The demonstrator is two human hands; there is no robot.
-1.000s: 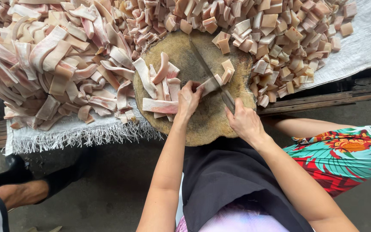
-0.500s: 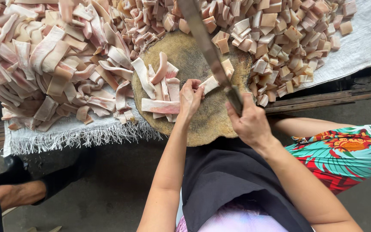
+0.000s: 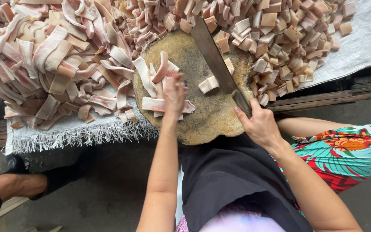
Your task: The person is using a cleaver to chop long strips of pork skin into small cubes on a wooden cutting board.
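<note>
Pale pink-and-cream pork skin strips (image 3: 162,101) lie bunched on the round wooden chopping block (image 3: 202,124), pressed flat under the left hand (image 3: 174,92), fingers nearly straight. The right hand (image 3: 258,124) is fisted round the cleaver (image 3: 213,56), its blade above cut cubes (image 3: 209,83).

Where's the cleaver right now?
In the head view, the cleaver is in the right hand, its blade angled over the right half of the round wooden chopping block, just right of the cut pieces.
</note>
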